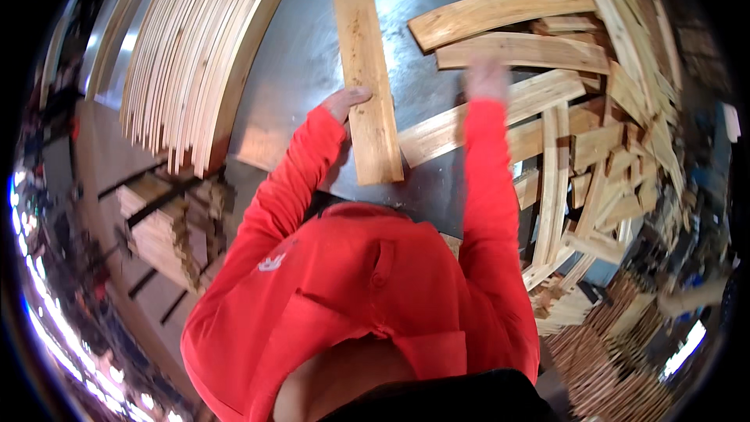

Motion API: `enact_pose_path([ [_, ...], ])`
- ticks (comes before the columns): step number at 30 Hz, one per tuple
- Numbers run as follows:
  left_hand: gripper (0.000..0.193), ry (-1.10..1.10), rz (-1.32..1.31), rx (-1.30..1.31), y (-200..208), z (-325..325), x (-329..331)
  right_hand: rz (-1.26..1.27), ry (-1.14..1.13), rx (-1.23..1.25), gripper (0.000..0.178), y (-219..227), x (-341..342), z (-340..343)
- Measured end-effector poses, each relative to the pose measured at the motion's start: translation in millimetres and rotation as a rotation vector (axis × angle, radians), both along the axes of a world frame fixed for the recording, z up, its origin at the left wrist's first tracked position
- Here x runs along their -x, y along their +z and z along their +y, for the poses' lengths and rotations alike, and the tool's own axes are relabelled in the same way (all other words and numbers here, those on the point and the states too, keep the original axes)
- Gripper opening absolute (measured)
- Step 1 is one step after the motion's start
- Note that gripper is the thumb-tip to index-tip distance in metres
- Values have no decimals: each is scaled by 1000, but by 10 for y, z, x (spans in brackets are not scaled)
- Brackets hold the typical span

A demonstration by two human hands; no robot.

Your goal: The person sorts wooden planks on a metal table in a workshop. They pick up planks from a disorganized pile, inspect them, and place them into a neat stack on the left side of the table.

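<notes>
We see one flat wooden board [366, 70] lying alone on the dark metal tabletop [305, 55], its long axis running from near to far and leaning slightly left at the far end. Our left hand [345, 101] sits at the board's left edge, toward its near half, with the thumb laid across the top face; the fingers seem to curl round or under that edge, so we judge it a light grip on the board, though the underside is hidden. From this hand the board stretches mostly away, with only a short part reaching back toward us.

Our right hand [486, 78] is raised to the right of the board, apart from it, over the loose heap of wooden slats [516, 51] that spreads across the right side. It is blurred, so we cannot tell whether its fingers are open or closed, nor whether they touch the slat beneath. The left hand is plainly the nearer one to the board.

On the far left stands a tight stack of thin slats on edge [195, 55], well apart from both hands. The near end of the board meets the red sleeve [289, 180] and chest, which cover the tabletop's near edge. The slat heap bends into the picture's rim and blurs there.
</notes>
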State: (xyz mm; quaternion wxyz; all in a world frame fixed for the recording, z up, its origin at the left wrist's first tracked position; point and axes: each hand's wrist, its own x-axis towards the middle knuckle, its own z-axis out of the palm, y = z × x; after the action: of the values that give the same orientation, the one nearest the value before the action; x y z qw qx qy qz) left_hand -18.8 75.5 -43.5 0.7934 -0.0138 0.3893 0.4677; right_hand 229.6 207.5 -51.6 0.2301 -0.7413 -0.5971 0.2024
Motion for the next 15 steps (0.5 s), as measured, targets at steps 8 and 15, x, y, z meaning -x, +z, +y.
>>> enact_pose_path([
  [8, 42, -429, 1039, -43, -434, 393, 310, 777, -427, 271, 80, -52, -1, 1552],
  [15, 60, -590, 1569, 201, 230, 462, 358, 1425, -117, 133, 56, -221, -70, 657],
])
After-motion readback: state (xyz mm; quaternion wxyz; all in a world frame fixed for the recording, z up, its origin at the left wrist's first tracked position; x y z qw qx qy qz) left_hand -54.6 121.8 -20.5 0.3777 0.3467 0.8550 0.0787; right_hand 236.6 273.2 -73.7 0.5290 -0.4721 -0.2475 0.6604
